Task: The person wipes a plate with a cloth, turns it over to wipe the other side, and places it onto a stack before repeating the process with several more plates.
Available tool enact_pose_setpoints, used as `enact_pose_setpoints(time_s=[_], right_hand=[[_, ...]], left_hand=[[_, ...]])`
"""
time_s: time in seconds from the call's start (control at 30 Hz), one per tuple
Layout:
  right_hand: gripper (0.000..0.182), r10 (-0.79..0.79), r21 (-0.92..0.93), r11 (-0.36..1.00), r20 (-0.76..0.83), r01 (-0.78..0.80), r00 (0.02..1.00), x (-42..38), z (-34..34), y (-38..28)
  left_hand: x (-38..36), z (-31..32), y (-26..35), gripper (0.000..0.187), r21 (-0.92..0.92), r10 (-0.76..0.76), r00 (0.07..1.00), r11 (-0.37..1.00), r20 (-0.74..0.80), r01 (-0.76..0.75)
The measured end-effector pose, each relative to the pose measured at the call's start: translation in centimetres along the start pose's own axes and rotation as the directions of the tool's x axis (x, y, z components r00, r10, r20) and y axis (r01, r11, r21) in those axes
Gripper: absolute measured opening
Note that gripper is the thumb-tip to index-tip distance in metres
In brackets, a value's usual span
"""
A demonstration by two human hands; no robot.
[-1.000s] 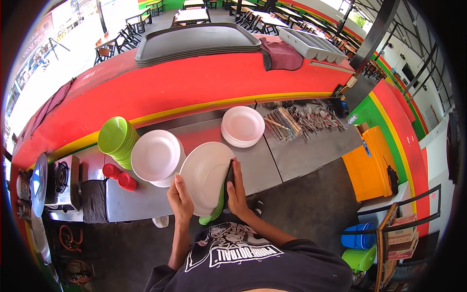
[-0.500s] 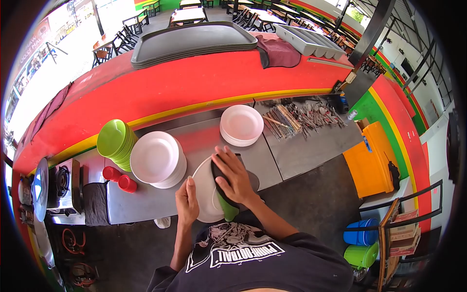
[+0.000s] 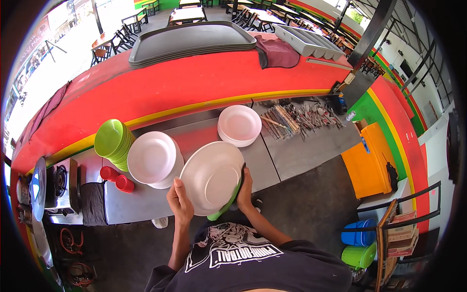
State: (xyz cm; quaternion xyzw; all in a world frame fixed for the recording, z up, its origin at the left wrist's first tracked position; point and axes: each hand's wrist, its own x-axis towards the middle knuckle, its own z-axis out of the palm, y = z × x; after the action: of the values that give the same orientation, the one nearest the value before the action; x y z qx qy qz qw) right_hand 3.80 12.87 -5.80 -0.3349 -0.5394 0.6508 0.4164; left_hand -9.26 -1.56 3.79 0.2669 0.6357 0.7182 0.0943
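I have the white plate (image 3: 212, 177) up in front of me, between both hands, to the right of the tall plate stack (image 3: 153, 158) and a little nearer my body than that stack. My left hand (image 3: 181, 202) is the one closer to the stack; it pinches the plate's lower left rim, thumb upright along the edge and the other fingers mostly hidden behind. My right hand (image 3: 245, 189) is on the opposite side, the side away from the stack, curled around the green and black cloth (image 3: 226, 207) and pressing it to the right rim; how firmly, I cannot tell. So the plate lies to the right of my left grip and to the left of my right one. It is round, but tilted as I see it, its longer line runs from lower left to upper right. Its left edge overlaps the stack in my view, and I cannot tell whether they touch. Right of the stack and farther from me sits the small plate stack (image 3: 239, 124), with the loose cutlery (image 3: 309, 119) farther right still. Left of the stack are the green bowls (image 3: 111, 141), with two red cups (image 3: 124, 184) on my side of them.
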Motion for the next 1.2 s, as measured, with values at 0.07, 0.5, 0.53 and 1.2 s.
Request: enact_pose_setpoints(time_s=[0.07, 0.5, 0.53, 1.2], right_hand=[[0.052, 0.007, 0.003, 1.000, -0.188, -0.007, 0.982, -0.6, 0.9, 1.3], [0.056, 0.104, 0.216, 0.975, -0.277, -0.044, 0.955, -0.2, -1.6, -1.6], [0.056, 0.065, 0.184, 0.983, -0.277, -0.013, 0.959, -0.1, -2.0, -1.5], [0.063, 0.095, 0.697, 0.711, -0.226, 0.093, 0.970, 3.0, -7.2, -2.9]], left_hand=[[-0.1, 0.3, -1.3, 0.048, -0.108, -0.036, 0.998, 0.994, -0.059, 0.030], [-1.6, 0.0, -3.2, 0.051, -0.042, -0.287, 0.958, 0.957, 0.027, 0.288], [-1.5, -0.5, -3.7, 0.053, -0.009, -0.336, 0.940, 0.941, 0.062, 0.337], [-3.7, 2.8, -7.4, 0.058, -0.493, -0.586, 0.502, 0.193, 0.636, 0.849]])
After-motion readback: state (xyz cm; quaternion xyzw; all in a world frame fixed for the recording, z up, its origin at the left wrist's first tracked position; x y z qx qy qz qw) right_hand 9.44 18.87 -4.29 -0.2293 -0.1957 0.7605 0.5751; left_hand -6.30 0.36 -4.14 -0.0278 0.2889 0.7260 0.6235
